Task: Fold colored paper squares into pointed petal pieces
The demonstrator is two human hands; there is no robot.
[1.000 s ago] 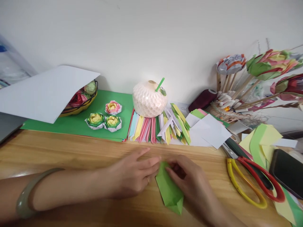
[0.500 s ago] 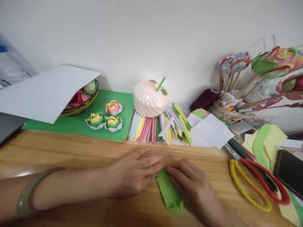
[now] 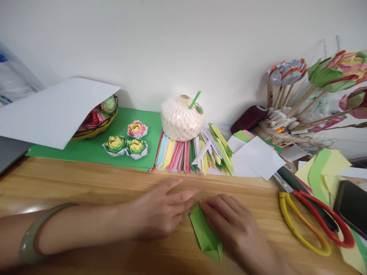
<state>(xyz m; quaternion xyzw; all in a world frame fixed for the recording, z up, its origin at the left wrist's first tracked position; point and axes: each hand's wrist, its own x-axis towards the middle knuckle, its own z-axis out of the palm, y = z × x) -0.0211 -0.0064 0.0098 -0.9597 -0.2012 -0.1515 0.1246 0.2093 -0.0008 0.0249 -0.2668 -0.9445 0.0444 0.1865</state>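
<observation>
A folded green paper point(image 3: 205, 233) lies aslant on the wooden table, its lower end partly raised at a crease. My right hand point(image 3: 232, 221) rests along its right side, thumb and fingers closed on the upper tip. Stretched out beside that same tip is my left hand point(image 3: 169, 208), its fingers a little apart and nothing seen in them; whether a fingertip touches the paper cannot be made out. Beyond the hands, several folded paper strips point(image 3: 186, 156) in pink, yellow, green and white lie in a row.
A white netted coconut point(image 3: 182, 118) with a green straw stands behind the strips. Three paper lotus flowers point(image 3: 137, 148) sit on green sheets point(image 3: 86, 156) at left. Scissors point(image 3: 304, 221), a phone point(image 3: 351, 208) and white paper squares point(image 3: 262, 156) lie at right.
Both hands and the green paper hold almost the same place. The view has shifted very slightly, with the things on the right sitting a little farther right.
</observation>
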